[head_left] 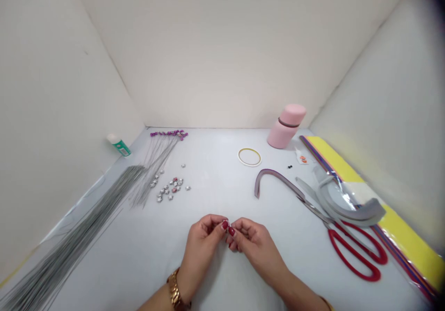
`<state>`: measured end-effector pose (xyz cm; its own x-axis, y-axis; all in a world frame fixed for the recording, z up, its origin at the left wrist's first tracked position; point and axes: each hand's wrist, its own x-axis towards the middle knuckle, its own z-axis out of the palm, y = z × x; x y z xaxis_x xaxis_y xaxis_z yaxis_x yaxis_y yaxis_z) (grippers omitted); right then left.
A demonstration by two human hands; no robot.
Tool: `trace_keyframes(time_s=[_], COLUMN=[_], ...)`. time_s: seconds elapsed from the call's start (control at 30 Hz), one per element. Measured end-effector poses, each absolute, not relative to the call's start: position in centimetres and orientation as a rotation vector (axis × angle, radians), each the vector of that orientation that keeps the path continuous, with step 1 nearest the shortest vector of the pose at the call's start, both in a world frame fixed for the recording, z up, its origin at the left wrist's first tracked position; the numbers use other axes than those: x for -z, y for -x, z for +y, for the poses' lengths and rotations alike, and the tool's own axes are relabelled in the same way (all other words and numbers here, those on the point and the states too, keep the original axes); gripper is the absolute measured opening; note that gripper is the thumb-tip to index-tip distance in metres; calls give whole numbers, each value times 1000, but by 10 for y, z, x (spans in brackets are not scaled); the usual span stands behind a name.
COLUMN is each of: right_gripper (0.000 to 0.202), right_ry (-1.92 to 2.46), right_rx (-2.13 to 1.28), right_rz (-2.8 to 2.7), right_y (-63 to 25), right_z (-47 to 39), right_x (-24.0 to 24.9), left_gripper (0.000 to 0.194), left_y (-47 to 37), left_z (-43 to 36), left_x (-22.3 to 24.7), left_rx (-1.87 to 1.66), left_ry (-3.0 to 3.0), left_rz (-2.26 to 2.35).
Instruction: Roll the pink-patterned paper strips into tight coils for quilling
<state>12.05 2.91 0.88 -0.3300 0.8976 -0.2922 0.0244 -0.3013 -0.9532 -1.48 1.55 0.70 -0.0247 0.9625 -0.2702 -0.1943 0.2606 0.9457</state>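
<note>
My left hand (207,237) and my right hand (251,242) meet tip to tip above the near middle of the table. Thumb and forefinger of each are pinched together, the red-nailed thumbs side by side. A tiny pale bit shows between the fingertips, mostly hidden and too small to name. Beyond the left hand lies a loose group of small folded stars (174,189), mostly silver with a few pinkish ones. To the right of my hands, a curved grey strip (276,174) rests with one end by the blades of red-handled scissors (354,255).
Grey wires (79,237) lie along the left, near purple-tipped stems (169,134) and a green-white glue tube (120,145). At right are a tape ring (249,157), pink bottle (286,126), small glue bottle (301,157), coiled grey strips (361,213) and wrapped coloured sheets (410,239). Walls enclose the table.
</note>
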Motion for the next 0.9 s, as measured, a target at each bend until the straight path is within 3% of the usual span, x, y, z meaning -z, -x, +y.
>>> trace_keyframes(time_s=[0.17, 0.4, 0.6, 0.9], right_gripper=[14, 6, 20, 22], right_ry=[1150, 1207, 1200, 1182], right_rx=[-1831, -1807, -1769, -1745], right_rz=[-1162, -1154, -1181, -1202], right_y=[-119, -119, -120, -120], right_z=[29, 31, 30, 31], right_x=[-12, -13, -10, -9], left_gripper=[11, 14, 14, 13], left_y=[19, 20, 19, 20], left_z=[13, 17, 19, 17], left_x=[-6, -8, -12, -9], left_rx=[-1169, -1091, -1066, -1071], left_ry=[-1113, -964, -936, -1006], left_rz=[1412, 1244, 1150, 1193])
